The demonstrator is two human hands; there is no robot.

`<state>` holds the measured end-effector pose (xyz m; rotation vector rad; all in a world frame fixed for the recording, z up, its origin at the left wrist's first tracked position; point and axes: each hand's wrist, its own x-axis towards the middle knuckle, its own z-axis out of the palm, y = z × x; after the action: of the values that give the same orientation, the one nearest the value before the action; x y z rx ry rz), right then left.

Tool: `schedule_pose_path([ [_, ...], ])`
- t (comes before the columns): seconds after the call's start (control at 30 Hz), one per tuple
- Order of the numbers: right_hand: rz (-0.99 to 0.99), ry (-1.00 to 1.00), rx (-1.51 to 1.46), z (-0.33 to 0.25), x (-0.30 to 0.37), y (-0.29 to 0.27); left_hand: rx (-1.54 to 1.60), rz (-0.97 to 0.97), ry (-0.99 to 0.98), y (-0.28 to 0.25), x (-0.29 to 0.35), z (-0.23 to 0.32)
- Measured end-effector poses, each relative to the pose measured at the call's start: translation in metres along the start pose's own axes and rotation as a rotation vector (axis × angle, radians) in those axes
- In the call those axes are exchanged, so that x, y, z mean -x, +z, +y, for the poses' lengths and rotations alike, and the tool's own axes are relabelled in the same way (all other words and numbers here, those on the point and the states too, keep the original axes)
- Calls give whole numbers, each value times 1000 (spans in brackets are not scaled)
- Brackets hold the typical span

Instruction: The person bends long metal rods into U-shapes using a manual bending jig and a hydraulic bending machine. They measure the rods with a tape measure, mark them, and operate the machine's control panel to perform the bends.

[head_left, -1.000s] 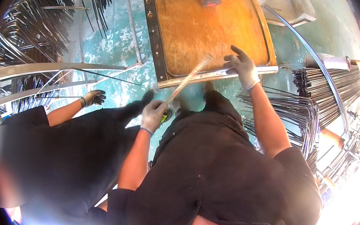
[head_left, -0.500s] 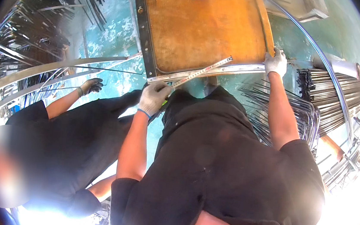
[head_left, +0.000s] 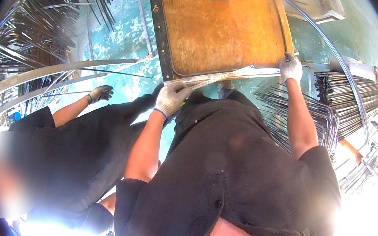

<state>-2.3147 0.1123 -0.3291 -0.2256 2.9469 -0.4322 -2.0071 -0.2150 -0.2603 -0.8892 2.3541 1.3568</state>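
a dark short-sleeved top (head_left: 265,175) with a round button (head_left: 218,203); whitish knit gloves (head_left: 171,100), the left one edged in blue.

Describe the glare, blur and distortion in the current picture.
Head view: white glare washes out the lower right, with a rainbow fringe at its rim; another glare patch burns lower left; a co-worker's head is blurred; fisheye leaves black corners; the tape measure's finer marks are unreadable.

Our white-gloved left hand (head_left: 171,98) holds a tape measure (head_left: 220,78), extended along the near edge of a worn orange-brown board (head_left: 224,30). Our white-gloved right hand (head_left: 290,68) is at the board's near right corner. Left of us is a co-worker's dark-gloved hand (head_left: 101,93).
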Motion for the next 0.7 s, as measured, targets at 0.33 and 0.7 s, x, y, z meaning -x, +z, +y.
schedule_pose_path([
  [0.33,-460,-33,-649,-87,90,-32,106,-127,-16,-2,-11,5],
  [0.7,-178,389,-1091,45,-7,-43,66,-95,-94,-85,-36,-49],
])
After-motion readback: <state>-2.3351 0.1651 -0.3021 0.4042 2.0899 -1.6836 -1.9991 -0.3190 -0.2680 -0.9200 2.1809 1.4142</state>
